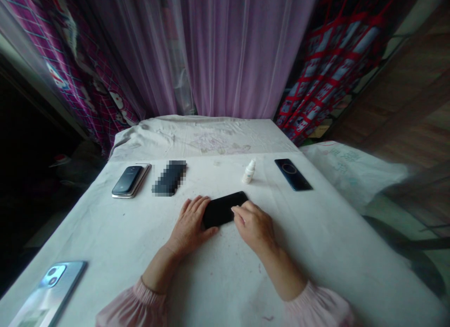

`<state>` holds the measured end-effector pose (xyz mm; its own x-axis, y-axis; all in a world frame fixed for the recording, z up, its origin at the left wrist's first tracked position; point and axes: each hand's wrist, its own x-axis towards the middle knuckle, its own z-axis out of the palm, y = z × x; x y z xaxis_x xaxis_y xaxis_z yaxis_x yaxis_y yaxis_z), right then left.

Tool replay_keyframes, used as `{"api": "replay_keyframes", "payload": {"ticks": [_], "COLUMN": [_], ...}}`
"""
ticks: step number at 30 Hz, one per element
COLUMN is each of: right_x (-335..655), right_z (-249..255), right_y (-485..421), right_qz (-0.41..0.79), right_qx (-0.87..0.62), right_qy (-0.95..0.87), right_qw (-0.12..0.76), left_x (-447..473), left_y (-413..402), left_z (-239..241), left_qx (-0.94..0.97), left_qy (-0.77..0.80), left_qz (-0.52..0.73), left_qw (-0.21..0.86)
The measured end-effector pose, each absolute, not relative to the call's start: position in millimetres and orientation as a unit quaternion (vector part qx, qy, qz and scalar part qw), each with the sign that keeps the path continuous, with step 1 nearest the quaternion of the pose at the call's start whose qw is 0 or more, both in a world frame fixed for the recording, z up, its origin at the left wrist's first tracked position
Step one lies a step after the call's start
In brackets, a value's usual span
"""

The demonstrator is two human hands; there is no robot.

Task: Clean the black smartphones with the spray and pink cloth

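Note:
A black smartphone (221,210) lies screen up on the white-covered table in front of me. My left hand (191,222) grips its left end, with the thumb along the near edge and the fingers over the far edge. My right hand (253,224) is closed in a pinch at the phone's right end, its fingertips at the screen. A small pale bit shows at those fingertips, too little to name. Beyond the phone stands a small white dropper bottle (249,172) with a pointed cap.
Several more phones lie around: a dark phone (128,180) stacked on another, a pixelated dark item (170,178), a dark blue phone (293,174) at right, and a silver-blue phone (49,294) near left. Purple curtains (239,55) hang behind the table (316,252).

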<state>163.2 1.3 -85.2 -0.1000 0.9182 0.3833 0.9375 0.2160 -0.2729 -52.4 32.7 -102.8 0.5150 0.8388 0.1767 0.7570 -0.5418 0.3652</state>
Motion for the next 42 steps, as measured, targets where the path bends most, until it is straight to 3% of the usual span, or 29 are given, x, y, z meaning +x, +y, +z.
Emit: {"api": "replay_keyframes", "payload": {"ticks": [7, 12, 21, 35, 42], "right_x": [132.5, 153.1, 170.5, 122.8, 155.5], "right_z": [-82.3, -76.5, -83.9, -82.5, -85.2], "right_y": [-4.2, -2.5, 0.8, -6.7, -2.5], "right_qz": [0.026, 0.061, 0.014, 0.011, 0.001], "right_qx": [-0.562, -0.593, -0.64, -0.551, -0.613], "right_qy": [-0.794, -0.77, -0.716, -0.801, -0.754], "right_qw": [0.232, 0.227, 0.278, 0.232, 0.238], "left_x": [-51.0, -52.1, -61.3, -69.9, -70.4], "left_y": [32.0, 32.5, 35.8, 40.1, 41.2], "left_z": [-101.3, -100.7, -105.5, -104.6, -104.0], "left_qx": [0.858, 0.859, 0.863, 0.864, 0.866], "left_qy": [0.468, 0.462, 0.454, 0.458, 0.457], "left_qz": [0.169, 0.173, 0.175, 0.162, 0.153], "left_qw": [0.129, 0.138, 0.133, 0.133, 0.138]}}
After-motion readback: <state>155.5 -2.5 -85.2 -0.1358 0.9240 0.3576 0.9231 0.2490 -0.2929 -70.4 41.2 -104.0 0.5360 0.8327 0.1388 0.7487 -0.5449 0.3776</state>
